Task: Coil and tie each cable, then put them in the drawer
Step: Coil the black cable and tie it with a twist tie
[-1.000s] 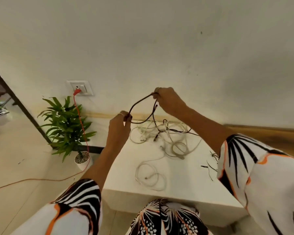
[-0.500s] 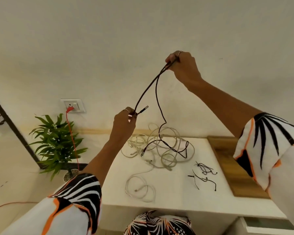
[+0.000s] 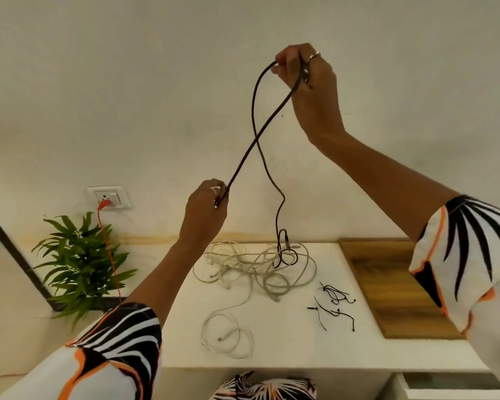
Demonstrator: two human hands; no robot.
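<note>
A black cable (image 3: 254, 140) stretches between my hands. My left hand (image 3: 205, 209) pinches one end low, above the table. My right hand (image 3: 306, 79) is raised high against the wall, gripping the cable where it bends over. From there the cable hangs down, and its far end loops on a tangle of white cables (image 3: 254, 267) on the white table (image 3: 286, 336). A separate small white cable (image 3: 225, 336) lies coiled near the front. Several black ties (image 3: 334, 303) lie to the right of the tangle. An open white drawer (image 3: 451, 388) shows at the bottom right.
A wooden board (image 3: 393, 287) lies on the table's right side. A potted plant (image 3: 78, 264) stands on the floor at left. An orange cord (image 3: 109, 246) is plugged into a wall socket (image 3: 109, 196). A dark frame (image 3: 12, 249) leans at far left.
My right hand has risen from table height to high against the wall, pulling the black cable out of the white tangle. My left hand keeps its end and has moved little.
</note>
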